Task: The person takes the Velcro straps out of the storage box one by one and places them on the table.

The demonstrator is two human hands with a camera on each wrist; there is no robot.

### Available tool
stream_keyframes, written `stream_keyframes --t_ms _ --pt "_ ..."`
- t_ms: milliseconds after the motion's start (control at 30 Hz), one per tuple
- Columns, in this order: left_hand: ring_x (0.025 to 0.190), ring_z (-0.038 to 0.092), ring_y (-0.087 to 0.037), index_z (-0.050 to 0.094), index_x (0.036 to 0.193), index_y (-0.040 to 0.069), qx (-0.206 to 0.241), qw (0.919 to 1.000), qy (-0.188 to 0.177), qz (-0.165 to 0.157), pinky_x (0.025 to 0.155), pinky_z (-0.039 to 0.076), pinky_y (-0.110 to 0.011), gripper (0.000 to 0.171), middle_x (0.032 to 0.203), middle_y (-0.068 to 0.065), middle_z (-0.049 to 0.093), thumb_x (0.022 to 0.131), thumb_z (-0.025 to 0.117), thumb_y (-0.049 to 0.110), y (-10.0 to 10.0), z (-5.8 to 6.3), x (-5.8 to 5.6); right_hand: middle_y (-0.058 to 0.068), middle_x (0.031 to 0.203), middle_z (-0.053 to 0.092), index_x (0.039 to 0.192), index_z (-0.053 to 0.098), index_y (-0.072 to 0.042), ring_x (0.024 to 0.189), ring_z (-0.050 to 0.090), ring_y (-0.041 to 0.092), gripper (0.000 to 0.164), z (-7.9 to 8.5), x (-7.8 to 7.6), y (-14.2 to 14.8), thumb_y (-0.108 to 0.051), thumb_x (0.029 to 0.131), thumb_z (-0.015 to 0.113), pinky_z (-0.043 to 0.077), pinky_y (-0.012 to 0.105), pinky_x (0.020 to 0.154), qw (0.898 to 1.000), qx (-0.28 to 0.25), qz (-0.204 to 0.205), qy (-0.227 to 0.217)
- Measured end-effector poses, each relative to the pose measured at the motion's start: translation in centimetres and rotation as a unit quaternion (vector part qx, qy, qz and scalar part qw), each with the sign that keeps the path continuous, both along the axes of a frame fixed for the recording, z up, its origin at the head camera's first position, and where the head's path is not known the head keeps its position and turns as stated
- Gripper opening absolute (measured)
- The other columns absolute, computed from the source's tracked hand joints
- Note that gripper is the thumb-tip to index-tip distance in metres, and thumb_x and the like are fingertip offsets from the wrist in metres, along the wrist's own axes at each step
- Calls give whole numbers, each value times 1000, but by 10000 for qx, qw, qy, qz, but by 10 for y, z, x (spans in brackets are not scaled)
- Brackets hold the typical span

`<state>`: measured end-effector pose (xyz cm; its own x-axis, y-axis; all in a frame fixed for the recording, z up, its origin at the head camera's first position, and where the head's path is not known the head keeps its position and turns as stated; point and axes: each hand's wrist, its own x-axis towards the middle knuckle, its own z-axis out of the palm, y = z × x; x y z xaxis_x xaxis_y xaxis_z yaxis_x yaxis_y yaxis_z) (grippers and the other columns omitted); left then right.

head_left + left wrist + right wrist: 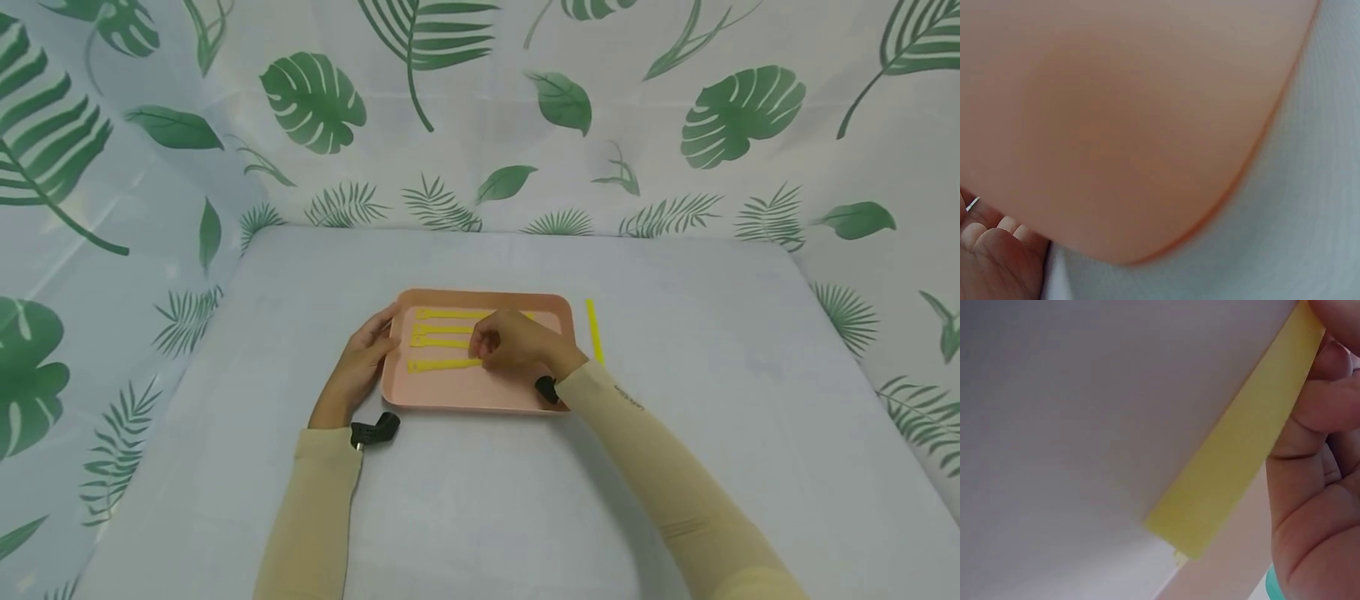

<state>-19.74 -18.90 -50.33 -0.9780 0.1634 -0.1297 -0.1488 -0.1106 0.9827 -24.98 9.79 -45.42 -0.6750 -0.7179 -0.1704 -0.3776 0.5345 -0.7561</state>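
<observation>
Now, the right hand [517, 340], its grip nearly closed, pinches a yellow strip [444, 365] over the pink tray [450, 393], whose left edge the left hand [356, 368] holds, though the right hand, dragging low, could knock the neighbouring strips [439, 342] crooked.

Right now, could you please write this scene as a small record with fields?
Left hand: holds left side of pink tray
Right hand: pinches a yellow strip in the tray
Other strips in tray: three, partly hidden by right hand
Outer strip: on white table, right of tray
</observation>
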Motion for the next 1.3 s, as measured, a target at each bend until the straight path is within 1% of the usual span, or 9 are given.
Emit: stream_keyframes --t_ms 200,333,500,633,733,833,967,1133,1300 --pt "163 29 -29 32 169 3 -44 10000 26 24 131 28 -43 64 177 -14 27 108 49 -4 0 -1 0 3 92 72 99 78 -4 85 62 15 14 8 3 5 8 90 77 55 27 80 9999 13 -30 125" --pt "163 29 -28 33 169 3 -112 9999 39 28 131 28 -42 64 177 -13 27 108 50 -3 -1 -1 0 6 96 74 103 78 0 87 64 17 14 14 4 13 6 90 79 57 33 85 9994 -280 31 222" --pt "163 28 -28 32 170 4 -160 9999 24 12 131 29 -41 64 177 -12 26 108 49 -3 0 -1 0 10 101 75 111 78 5 92 66 20 17 21 3 21 6 94 76 59 38 92 9977 -564 115 365" --pt "163 28 -28 31 170 4 -131 9999 33 -8 130 30 -41 65 177 -12 26 108 48 -3 1 -1 -1 12 105 77 111 79 5 92 67 21 16 23 4 26 5 96 74 59 39 91 9972 -651 -193 322" --pt "163 28 -29 31 170 3 -114 9999 54 -19 130 29 -42 65 177 -14 26 108 48 -4 1 -2 -1 14 108 78 107 80 4 90 68 21 13 22 7 30 6 97 73 59 35 88 9947 -828 -512 337" --pt "163 29 -30 31 169 2 -142 9999 47 1 131 29 -43 65 177 -14 27 107 48 -4 1 -2 -1 14 108 78 105 79 4 88 68 20 10 22 11 34 6 97 73 58 30 82 9899 -1109 -828 314" --pt "163 28 -29 31 169 2 -197 9998 35 13 131 28 -43 64 177 -14 26 108 48 -4 2 -1 -1 11 101 73 105 76 6 88 64 21 9 27 17 38 7 98 72 55 26 77 9803 -1515 -1235 267" --pt "163 27 -29 30 170 2 -188 9998 18 -31 131 27 -42 64 178 -14 25 109 48 -3 2 -1 0 7 96 68 107 76 9 89 59 20 11 35 21 45 9 99 68 55 23 80 9694 -1868 -1568 298" --pt "163 27 -28 31 170 3 -201 9998 18 -8 131 27 -41 64 178 -13 26 108 48 -3 2 -2 0 14 102 71 107 75 10 92 64 19 11 43 25 52 8 101 66 58 25 90 9605 -2148 -1729 381"
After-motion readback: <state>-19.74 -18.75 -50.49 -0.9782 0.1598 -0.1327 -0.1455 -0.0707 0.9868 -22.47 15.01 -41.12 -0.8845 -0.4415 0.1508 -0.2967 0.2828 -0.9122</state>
